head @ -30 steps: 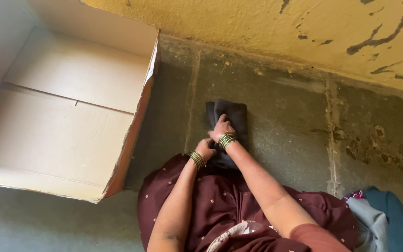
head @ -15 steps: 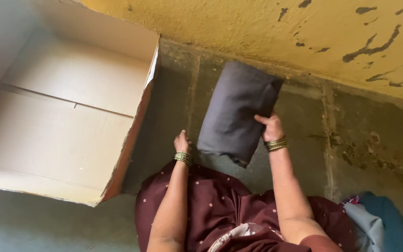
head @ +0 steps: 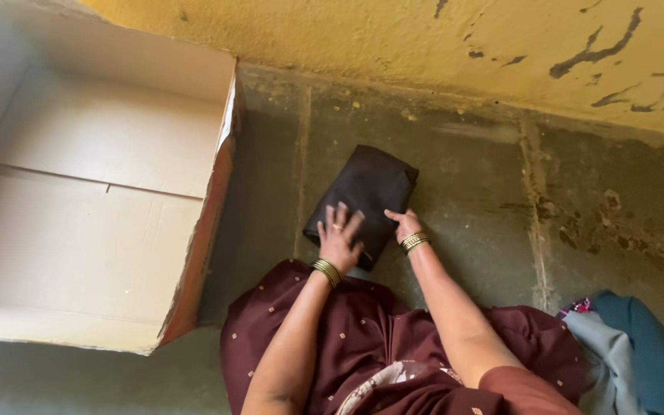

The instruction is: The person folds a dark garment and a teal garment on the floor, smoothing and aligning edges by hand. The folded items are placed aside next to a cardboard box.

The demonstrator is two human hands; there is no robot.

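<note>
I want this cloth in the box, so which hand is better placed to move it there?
Probably the left hand: it lies flat on the folded dark cloth, on the side toward the open cardboard box. The right hand only touches the cloth's far edge.

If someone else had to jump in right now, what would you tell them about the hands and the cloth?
Left hand: flat on the near end of the dark folded cloth, fingers spread, gripping nothing.
Right hand: at the cloth's near right edge, touching it; grip hard to tell.
Cloth: folded into a neat rectangle, lying on the stone floor in front of the lap, near the yellow wall.
Open cardboard box: to the left, nothing visible in it.
More cloth, blue and grey, lies at the right.
Done: cloth is folded and pressed flat.
Left: it is still on the floor, outside the box.
</note>
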